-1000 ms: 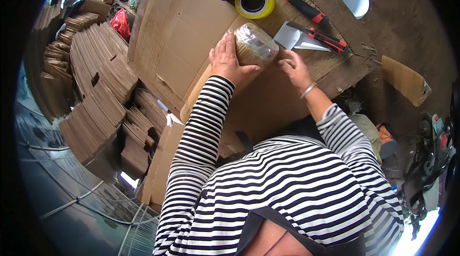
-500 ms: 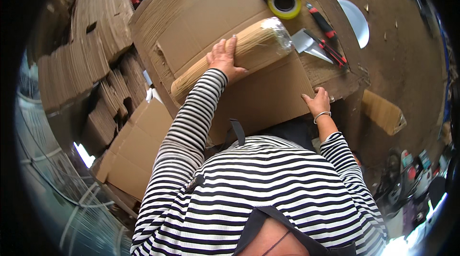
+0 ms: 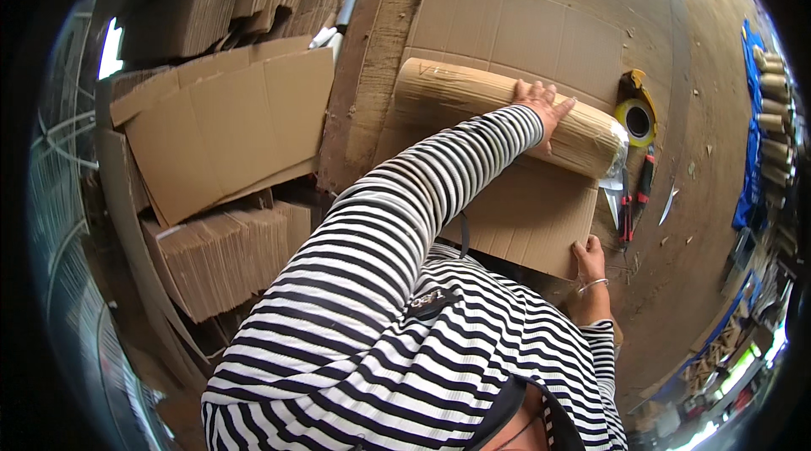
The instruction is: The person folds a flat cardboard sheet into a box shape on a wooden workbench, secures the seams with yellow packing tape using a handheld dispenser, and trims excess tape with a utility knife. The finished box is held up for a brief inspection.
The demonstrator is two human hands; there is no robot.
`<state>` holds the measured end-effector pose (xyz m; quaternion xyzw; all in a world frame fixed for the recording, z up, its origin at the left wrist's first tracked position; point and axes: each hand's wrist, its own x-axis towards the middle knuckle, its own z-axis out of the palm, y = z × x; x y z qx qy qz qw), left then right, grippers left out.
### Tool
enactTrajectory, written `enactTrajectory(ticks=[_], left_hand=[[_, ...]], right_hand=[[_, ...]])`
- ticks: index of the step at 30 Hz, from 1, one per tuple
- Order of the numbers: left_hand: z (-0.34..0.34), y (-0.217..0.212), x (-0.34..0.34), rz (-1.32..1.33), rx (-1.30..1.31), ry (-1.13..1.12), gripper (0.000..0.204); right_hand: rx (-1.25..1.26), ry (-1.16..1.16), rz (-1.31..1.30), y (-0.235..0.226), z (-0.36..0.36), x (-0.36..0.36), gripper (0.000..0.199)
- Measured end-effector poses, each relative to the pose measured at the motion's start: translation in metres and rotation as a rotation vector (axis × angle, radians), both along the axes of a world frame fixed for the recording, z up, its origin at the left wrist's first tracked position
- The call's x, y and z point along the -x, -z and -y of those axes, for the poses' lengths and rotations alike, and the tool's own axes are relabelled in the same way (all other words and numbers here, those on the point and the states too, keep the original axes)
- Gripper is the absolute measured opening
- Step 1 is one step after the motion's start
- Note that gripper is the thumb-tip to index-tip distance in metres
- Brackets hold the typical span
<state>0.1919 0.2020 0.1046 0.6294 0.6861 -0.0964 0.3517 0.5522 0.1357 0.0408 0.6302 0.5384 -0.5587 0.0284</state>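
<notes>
1. The right hand [image 3: 591, 260] is staying low at the near right corner of the cardboard sheet [image 3: 532, 210], fingers bending at its edge; whether they are pinching it, I cannot tell.
2. The left arm [image 3: 422, 176] is slanting rightward across the torso.
3. The left hand [image 3: 545, 109] is resting on the cardboard roll [image 3: 473, 90], fingers spreading loosely over its curve.
4. The roll is lying on the sheet, atop the table [image 3: 384, 37].
5. A tape dispenser [image 3: 625, 132] is lying just beside its right end.
</notes>
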Motion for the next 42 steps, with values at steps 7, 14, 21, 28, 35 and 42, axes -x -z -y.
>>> enactTrajectory(ticks=[7,14,21,28,35,42], left_hand=[[-0.002,0.019,0.001,-0.013,-0.004,0.027,0.111],[0.008,0.002,0.005,-0.009,-0.121,0.074,0.097],[0.072,0.014,0.012,0.113,-0.615,0.103,0.076],[0.240,0.041,-0.040,0.326,-0.046,0.329,0.104],[0.270,0.088,-0.045,0.224,-0.260,0.371,0.055],[0.275,0.081,-0.049,0.190,-0.372,0.315,0.052]], right_hand=[[0.211,0.123,-0.423,-0.023,-0.034,0.015,0.062],[0.047,0.220,-0.202,0.024,-0.004,-0.004,0.040],[-0.034,0.196,-0.153,0.045,0.004,-0.002,0.032],[0.007,0.186,-0.142,0.045,-0.001,-0.008,0.040],[-0.113,-0.145,0.172,0.015,-0.005,0.005,0.038],[-1.098,-0.810,0.187,-0.075,-0.118,0.167,0.057]])
